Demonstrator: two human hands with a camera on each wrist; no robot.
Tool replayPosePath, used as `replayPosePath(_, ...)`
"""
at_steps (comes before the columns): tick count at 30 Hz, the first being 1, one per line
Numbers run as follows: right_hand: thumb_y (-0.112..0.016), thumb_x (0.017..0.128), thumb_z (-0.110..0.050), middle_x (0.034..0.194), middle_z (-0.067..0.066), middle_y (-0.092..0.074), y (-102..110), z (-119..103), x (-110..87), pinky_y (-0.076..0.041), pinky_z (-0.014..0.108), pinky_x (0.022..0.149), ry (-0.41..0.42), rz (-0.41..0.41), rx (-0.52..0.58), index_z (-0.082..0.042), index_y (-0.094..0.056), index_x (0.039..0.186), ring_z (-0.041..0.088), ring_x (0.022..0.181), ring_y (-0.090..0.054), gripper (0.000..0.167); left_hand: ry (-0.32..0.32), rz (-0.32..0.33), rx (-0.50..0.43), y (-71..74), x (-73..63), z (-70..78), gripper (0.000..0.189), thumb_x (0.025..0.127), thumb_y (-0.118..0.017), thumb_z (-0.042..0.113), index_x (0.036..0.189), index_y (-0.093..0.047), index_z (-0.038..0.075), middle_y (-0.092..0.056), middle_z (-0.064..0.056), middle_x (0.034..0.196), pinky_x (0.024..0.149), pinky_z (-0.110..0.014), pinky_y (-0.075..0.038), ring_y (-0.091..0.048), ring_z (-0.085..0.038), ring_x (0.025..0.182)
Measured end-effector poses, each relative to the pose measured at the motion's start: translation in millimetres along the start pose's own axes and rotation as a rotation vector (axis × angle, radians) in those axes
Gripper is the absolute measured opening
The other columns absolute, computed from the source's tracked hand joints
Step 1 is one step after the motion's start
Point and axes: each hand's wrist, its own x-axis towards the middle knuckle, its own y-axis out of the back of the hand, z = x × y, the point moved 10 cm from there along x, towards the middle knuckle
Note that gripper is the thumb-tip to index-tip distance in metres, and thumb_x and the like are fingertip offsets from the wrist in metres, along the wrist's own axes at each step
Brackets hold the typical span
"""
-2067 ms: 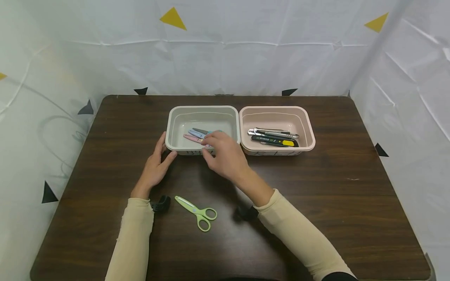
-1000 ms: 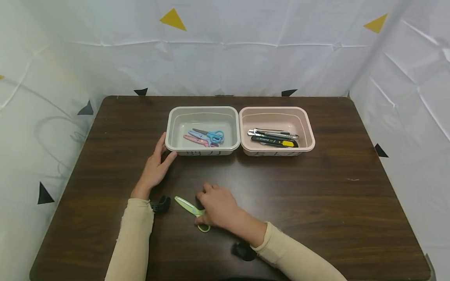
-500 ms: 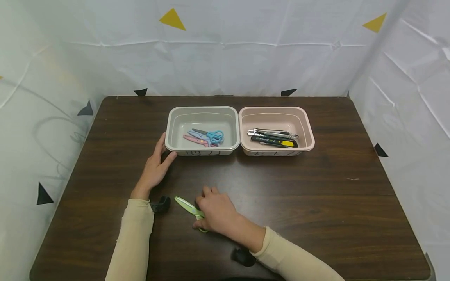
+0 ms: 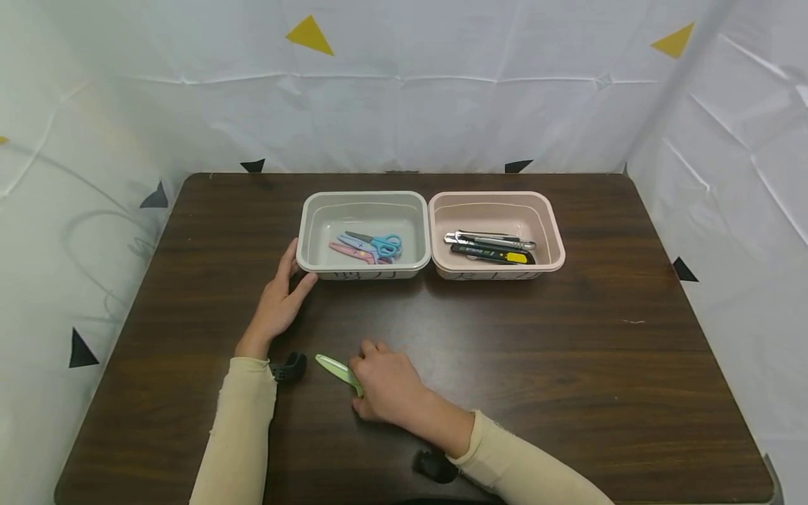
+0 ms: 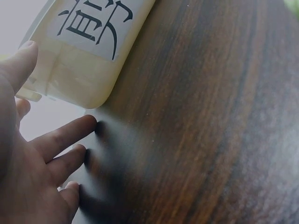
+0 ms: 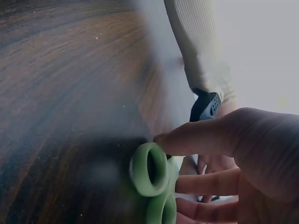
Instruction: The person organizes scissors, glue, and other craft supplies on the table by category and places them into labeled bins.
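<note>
My right hand (image 4: 390, 382) pinches green scissors (image 4: 337, 368) low over the table. In the right wrist view, thumb and fingers close on them beside the finger loops (image 6: 138, 173). The blades point to the far left in the head view. My left hand (image 4: 274, 301) rests at the near left corner of a grey bin (image 4: 366, 268), its fingers and thumb spread. Within this bin lie blue scissors (image 4: 387, 245), pink scissors (image 4: 352, 253) and a pale lilac pair (image 4: 355, 242) partly covered between them. A label (image 5: 96, 23) with black characters is on the bin's front.
Right beside the grey bin stands a pink bin (image 4: 499, 269), holding a black and yellow utility knife (image 4: 489, 253) and silver cutters (image 4: 505, 242). Both are on a dark wooden table (image 4: 600, 351). White sheeting (image 4: 454, 112) hangs behind and at the sides.
My right hand has come back from over the grey bin to the green scissors and taken hold of them. They have turned slightly. My left hand stays put.
</note>
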Motion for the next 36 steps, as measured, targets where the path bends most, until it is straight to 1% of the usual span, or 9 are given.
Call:
replayPosePath(3,-0.083,0.068,-0.040,0.081,-0.002,-0.051,-1.9,3.0,0.7,-0.040,0.029,0.046,-0.008,-0.020,-0.006,-0.017,-0.069,0.095,0.013,0.071,-0.049,0.039,-0.001,0.000,0.002,0.1,-0.3,0.4,0.072,0.099,-0.054,0.045,0.155,-0.009,0.049,-0.041,-0.011,0.151,0.105,-0.068,-0.022,-0.031,-0.034,0.142)
replayPosePath(6,-0.082,0.066,-0.035,0.080,-0.002,-0.054,-2.9,9.6,1.6,-0.043,0.031,0.048,-0.028,-0.041,-0.021,-0.017,-0.069,0.093,0.014,0.072,-0.052,0.036,-0.001,0.001,0.003,0.6,-0.4,0.3,0.072,0.099,-0.054,0.045,0.155,-0.009,0.048,-0.041,-0.012,0.151,0.105,-0.068,-0.022,-0.032,-0.034,0.142)
replayPosePath(8,-0.081,0.065,-0.032,0.080,-0.002,-0.055,-2.9,14.2,1.7,-0.044,0.032,0.048,-0.038,-0.044,-0.031,-0.018,-0.068,0.089,0.015,0.072,-0.054,0.030,0.000,0.000,0.002,0.7,-0.6,0.3,0.072,0.099,-0.054,0.045,0.155,-0.009,0.047,-0.041,-0.011,0.151,0.105,-0.068,-0.022,-0.031,-0.034,0.142)
replayPosePath(10,-0.080,0.064,-0.030,0.080,-0.001,-0.057,-1.4,17.4,1.7,-0.045,0.034,0.048,-0.044,-0.030,-0.040,-0.018,-0.067,0.083,0.016,0.070,-0.055,0.026,-0.001,-0.001,0.000,0.6,-0.2,0.0,0.072,0.100,-0.054,0.044,0.156,-0.009,0.046,-0.041,-0.011,0.152,0.105,-0.068,-0.022,-0.031,-0.034,0.142)
replayPosePath(14,-0.080,0.062,-0.032,0.080,0.000,-0.057,-2.0,19.5,2.1,-0.045,0.034,0.047,-0.047,-0.022,-0.061,-0.019,-0.064,0.075,0.016,0.067,-0.053,0.024,0.003,-0.001,0.002,0.9,0.5,-0.1,0.072,0.100,-0.054,0.045,0.155,-0.008,0.046,-0.040,-0.011,0.152,0.105,-0.068,-0.022,-0.032,-0.033,0.142)
replayPosePath(19,-0.082,0.062,-0.037,0.082,0.000,-0.058,-6.2,19.5,3.6,-0.044,0.035,0.047,-0.052,-0.051,-0.079,-0.019,-0.064,0.073,0.016,0.067,-0.052,0.027,0.013,-0.005,0.004,0.6,-0.5,0.8,0.072,0.100,-0.054,0.045,0.155,-0.008,0.047,-0.040,-0.012,0.152,0.105,-0.069,-0.022,-0.031,-0.034,0.142)
replayPosePath(24,-0.082,0.061,-0.037,0.082,-0.001,-0.058,-4.1,20.3,3.2,-0.044,0.034,0.047,-0.055,-0.055,-0.068,-0.020,-0.063,0.071,0.016,0.067,-0.053,0.028,0.012,-0.003,0.003,0.9,-0.1,1.5,0.072,0.100,-0.054,0.045,0.156,-0.009,0.046,-0.040,-0.012,0.152,0.105,-0.069,-0.022,-0.031,-0.034,0.142)
replayPosePath(32,-0.078,0.061,-0.031,0.079,-0.001,-0.058,2.2,19.9,1.8,-0.045,0.035,0.046,-0.032,-0.040,-0.046,-0.021,-0.060,0.065,0.016,0.068,-0.054,0.021,0.007,-0.001,0.006,1.2,-0.4,2.0,0.072,0.099,-0.055,0.045,0.156,-0.009,0.046,-0.041,-0.011,0.152,0.105,-0.068,-0.023,-0.032,-0.034,0.142)
replayPosePath(36,-0.078,0.058,-0.031,0.076,-0.004,-0.055,9.7,23.3,2.5,-0.045,0.034,0.048,-0.037,-0.031,-0.016,-0.024,-0.059,0.063,0.015,0.069,-0.055,0.022,0.005,0.000,0.006,1.0,-0.6,1.4,0.073,0.099,-0.055,0.045,0.156,-0.009,0.044,-0.041,-0.011,0.152,0.105,-0.068,-0.023,-0.032,-0.033,0.142)
